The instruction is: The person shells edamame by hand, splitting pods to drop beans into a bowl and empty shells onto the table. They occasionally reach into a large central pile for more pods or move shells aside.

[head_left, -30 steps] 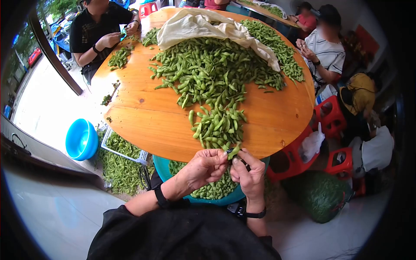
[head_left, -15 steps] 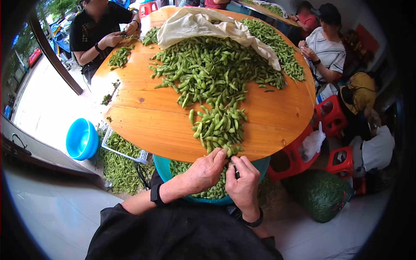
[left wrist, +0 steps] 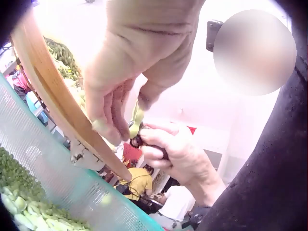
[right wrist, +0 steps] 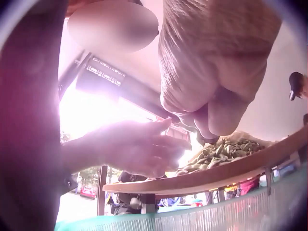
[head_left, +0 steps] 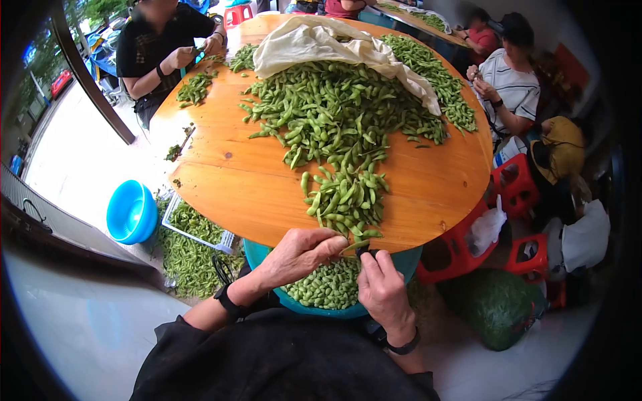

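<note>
Over the near edge of the round wooden table, my left hand pinches a green soybean pod between thumb and fingers. Close against it, my right hand has curled fingers holding a small dark object, whose kind I cannot tell. In the left wrist view the pod hangs down from the left fingertips to this dark object. Below both hands stands a teal basin with shelled green beans in it. A strip of loose pods runs from the big heap toward my fingers.
A cream cloth covers the heap's far side. On the floor to the left are a blue basin, a white crate and scattered pods. Red stools and a full green net bag stand right. Other people sit around.
My left hand has drawn back slightly left, so the pod shows between the hands. The right hand has moved slightly down and right. The head view has shifted a little.
</note>
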`<state>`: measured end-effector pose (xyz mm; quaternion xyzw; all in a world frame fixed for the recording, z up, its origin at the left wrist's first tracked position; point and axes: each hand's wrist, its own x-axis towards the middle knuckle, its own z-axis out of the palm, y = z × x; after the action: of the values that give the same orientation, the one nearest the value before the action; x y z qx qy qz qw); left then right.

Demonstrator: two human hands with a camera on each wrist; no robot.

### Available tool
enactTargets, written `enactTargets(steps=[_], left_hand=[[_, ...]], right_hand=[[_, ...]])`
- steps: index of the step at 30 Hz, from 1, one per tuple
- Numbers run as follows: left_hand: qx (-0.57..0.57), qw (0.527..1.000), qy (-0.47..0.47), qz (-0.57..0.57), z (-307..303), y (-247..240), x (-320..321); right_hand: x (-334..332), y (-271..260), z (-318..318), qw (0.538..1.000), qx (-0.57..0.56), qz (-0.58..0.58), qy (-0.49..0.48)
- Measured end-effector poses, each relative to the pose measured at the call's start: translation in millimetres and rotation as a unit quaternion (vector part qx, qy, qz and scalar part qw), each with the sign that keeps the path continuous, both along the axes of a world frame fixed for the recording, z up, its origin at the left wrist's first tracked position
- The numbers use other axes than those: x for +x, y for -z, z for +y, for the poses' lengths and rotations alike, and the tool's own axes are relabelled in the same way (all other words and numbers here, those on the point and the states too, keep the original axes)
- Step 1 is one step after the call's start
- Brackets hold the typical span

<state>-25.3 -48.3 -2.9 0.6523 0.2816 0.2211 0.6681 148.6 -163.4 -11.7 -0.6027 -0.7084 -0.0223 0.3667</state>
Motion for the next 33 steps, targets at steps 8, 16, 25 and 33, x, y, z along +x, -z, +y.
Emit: enactTargets(steps=[8, 16, 25, 33], left_hand=[[0.104, 0.99, -0.079, -0.046, -12, 8, 19], [0.095, 0.992, -0.054, -0.056, -29, 24, 22], [0.054, 0.993, -0.094, -0.035, -31, 23, 24], [0.183, 0.977, -0.108, -0.002, -33, 19, 23]], right_hand=[[11, -4, 3, 0.996, -0.017, 0.073, 0.048], [11, -7, 1, 0.797, -0.176, 0.578, -0.02], [8, -7, -7, 0.802, -0.192, 0.564, -0.047], [6, -7, -10, 0.896, -0.178, 0.405, -0.028]])
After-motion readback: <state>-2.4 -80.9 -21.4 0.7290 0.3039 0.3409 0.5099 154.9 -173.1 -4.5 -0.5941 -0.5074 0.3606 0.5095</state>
